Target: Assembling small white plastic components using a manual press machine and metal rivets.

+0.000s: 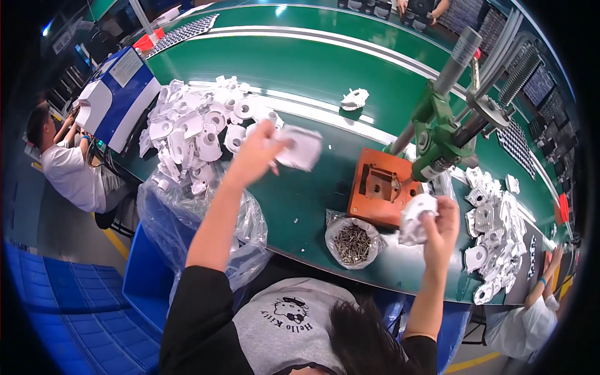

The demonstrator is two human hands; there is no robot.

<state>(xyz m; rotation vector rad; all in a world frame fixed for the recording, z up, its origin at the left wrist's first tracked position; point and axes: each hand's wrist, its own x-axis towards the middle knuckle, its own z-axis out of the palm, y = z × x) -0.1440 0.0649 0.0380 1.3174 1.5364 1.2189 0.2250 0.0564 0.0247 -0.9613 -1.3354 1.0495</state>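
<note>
Left hand (253,155) is over the table (294,200), pinching a white part (302,149) at its near edge; both are blurred, so finer detail can't be read. Right hand (444,225) has a second white piece (416,220) gripped between thumb and fingers, just beside the near right corner of the orange fixture (360,187). Can't tell if that piece touches the fixture.

Fixture sits on the table, recess facing up. Green press (431,147) leans in over its right side in this view. Clear pouch (332,239) of metal pins (352,244) sits near the fixture, at the table's near edge.

Big left pile (203,134) of white parts is beyond the left forearm, with a plastic liner (247,215) and blue bin (145,269) below it. Smaller right pile (490,231) is right of the right hand. One loose casting (355,99) is on the green belt (294,62). Co-worker (75,172) sits at far left, by a blue-and-white machine (125,94).
</note>
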